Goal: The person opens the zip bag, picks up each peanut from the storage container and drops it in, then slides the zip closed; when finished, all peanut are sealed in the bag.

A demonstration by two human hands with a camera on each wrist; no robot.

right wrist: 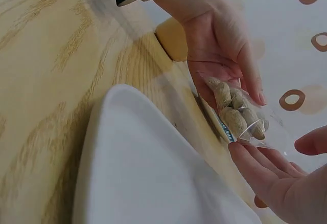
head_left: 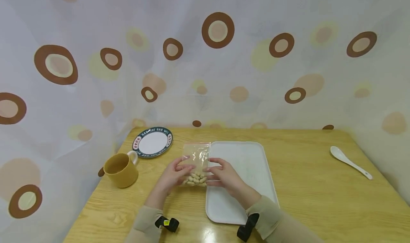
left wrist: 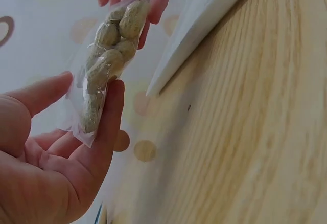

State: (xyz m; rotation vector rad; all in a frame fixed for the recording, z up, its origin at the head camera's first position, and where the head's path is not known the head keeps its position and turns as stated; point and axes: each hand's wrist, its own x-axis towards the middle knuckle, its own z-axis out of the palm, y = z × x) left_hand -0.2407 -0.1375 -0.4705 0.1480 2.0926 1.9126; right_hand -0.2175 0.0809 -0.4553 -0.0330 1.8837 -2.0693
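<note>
A clear zip bag with peanuts gathered at its bottom hangs upright between the two hands, above the table beside the tray. My left hand grips its left edge, thumb on the near side and fingers behind. My right hand holds the opposite edge with its fingertips. In the left wrist view, the bag lies between the thumb and fingers of the left hand. In the right wrist view, the fingers of the right hand reach under the bag's lower part.
A white tray lies right of the bag, partly under the right forearm. On the left stand a yellow mug and a green-rimmed plate. A white spoon rests far right on the wooden table. A dotted curtain hangs behind.
</note>
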